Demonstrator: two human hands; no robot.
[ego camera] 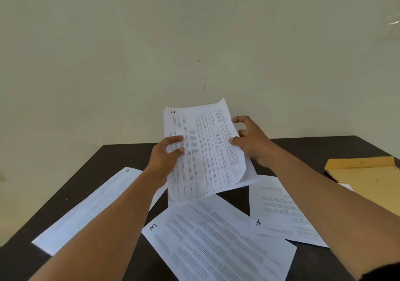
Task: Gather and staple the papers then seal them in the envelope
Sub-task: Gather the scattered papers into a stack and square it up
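Head camera view: a small bundle of papers (203, 151) is being held up over the dark desk (121, 157), near the middle of the picture. The bundle is being pinched on its 9 o'clock edge by the left hand (166, 155), with the thumb on the front and the fingers behind. The 3 o'clock edge is being gripped by the right hand (251, 140), its fingers curled around the side. Both hands are closed on the bundle, likely so the sheets are being kept together and lined up. The front sheet is being shown with a "1" at its top corner, and the bottom is being left to bend.

Three more sheets are lying flat on the desk and are waiting to be picked up: sheet 5 (91, 207) at 8 o'clock from the bundle, sheet 3 (216, 237) at 6 o'clock, and another sheet (281, 211) at 4 o'clock, whose number is too hard to read. The brown envelope (368, 179) is being kept aside at 3 o'clock, near the desk edge, probably for later. No stapler is being seen. The gathering is judged to be only partly done.
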